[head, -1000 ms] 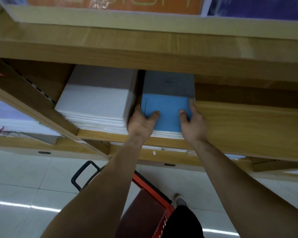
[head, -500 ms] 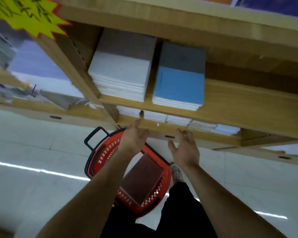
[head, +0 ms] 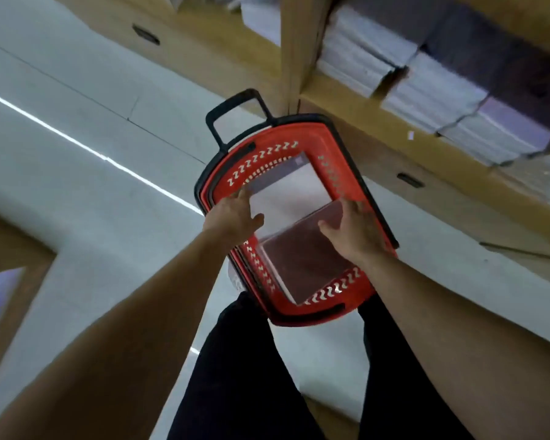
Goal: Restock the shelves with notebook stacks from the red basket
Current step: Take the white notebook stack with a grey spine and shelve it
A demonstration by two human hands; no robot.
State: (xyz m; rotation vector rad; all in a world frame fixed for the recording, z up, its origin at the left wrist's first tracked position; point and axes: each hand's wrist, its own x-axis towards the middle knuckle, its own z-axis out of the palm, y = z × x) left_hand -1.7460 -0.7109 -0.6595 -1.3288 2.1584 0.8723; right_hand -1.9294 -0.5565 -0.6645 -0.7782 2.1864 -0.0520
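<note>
A red basket [head: 331,168] with black rim and a black handle [head: 235,114] sits on the pale tiled floor [head: 77,173], just in front of the person's dark-trousered legs [head: 235,376] and close beside the base of the wooden shelves [head: 340,90]. Inside it lie two notebook stacks: a white stack [head: 286,192] in the far half and a maroon stack [head: 302,265] in the near half, the maroon one overlapping the white one's near edge. The left hand [head: 232,214] reaches over the basket's left rim with fingers spread, its fingertips at the left edge of the white stack; whether they touch it cannot be told. The right hand [head: 354,230] is also spread wide, hovering at the far right corner of the maroon stack, gripping nothing that can be seen. Both forearms stretch down from the bottom corners of the view. On the low shelf, up and to the right, rows of pale notebook piles [head: 426,96] rest side by side, blurred by motion.
</note>
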